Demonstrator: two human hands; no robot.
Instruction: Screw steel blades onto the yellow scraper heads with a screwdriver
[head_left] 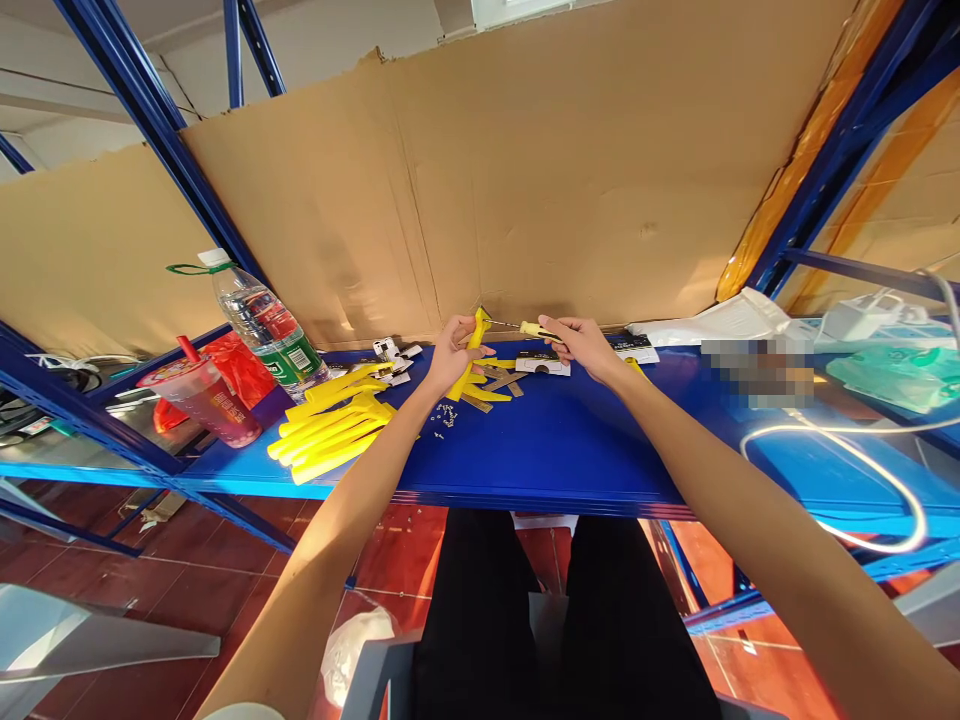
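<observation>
My left hand [452, 356] is closed around a yellow plastic handle [466, 372], holding it upright over the blue shelf. In my right hand [581, 343] is a screwdriver [534, 329] with a pale yellow grip. Its thin shaft points left, and the tip meets the upper end of the yellow handle; the exact contact is too small to make out. Below my hands lie flat yellow and metal strips [501, 382] and a scatter of small screws [444, 415]. A pile of yellow handles [330, 440] rests to the left of my left forearm.
A large plastic bottle [266, 330] and a lidded red drink cup [202, 400] stand at left. Small black-and-white boxes [543, 363] sit along the back by the cardboard wall [540, 180]. To the right are a looped white cable [911, 490] and a green plastic bag [892, 378].
</observation>
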